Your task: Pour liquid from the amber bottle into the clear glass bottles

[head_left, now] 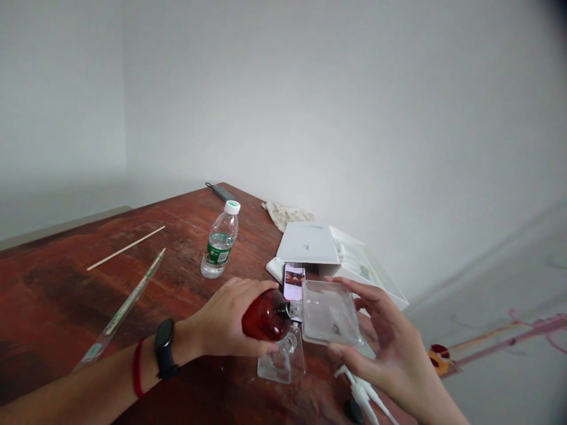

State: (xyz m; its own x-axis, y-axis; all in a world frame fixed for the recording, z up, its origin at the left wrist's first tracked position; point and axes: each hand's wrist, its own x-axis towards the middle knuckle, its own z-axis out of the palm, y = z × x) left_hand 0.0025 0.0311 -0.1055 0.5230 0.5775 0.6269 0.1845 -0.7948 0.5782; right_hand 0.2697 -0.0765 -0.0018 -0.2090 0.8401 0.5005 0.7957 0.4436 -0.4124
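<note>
2 items: glossy red bottle [264, 317], your left hand [227, 316] clasping; square clear-plastic box [330, 310], right hand [394, 342] pinching; likely pouring; next needs steadiness.

Plain, pale grey-white walls. Left wall [59, 88] meets the wider wall [336, 106] at a vertical corner. Bench [183, 227]: reddish-brown wood, surface streaked and unevenly toned, far corner pointing toward the wider wall. Beyond its left edge, a pale beige strip [66, 226] at the foot of the left wall; skirting or floor, cannot tell. Lower right: pink and orange marking [509, 342] with a red-and-yellow patch [439, 359]. Light soft, even; faint diagonal shading right.
</note>
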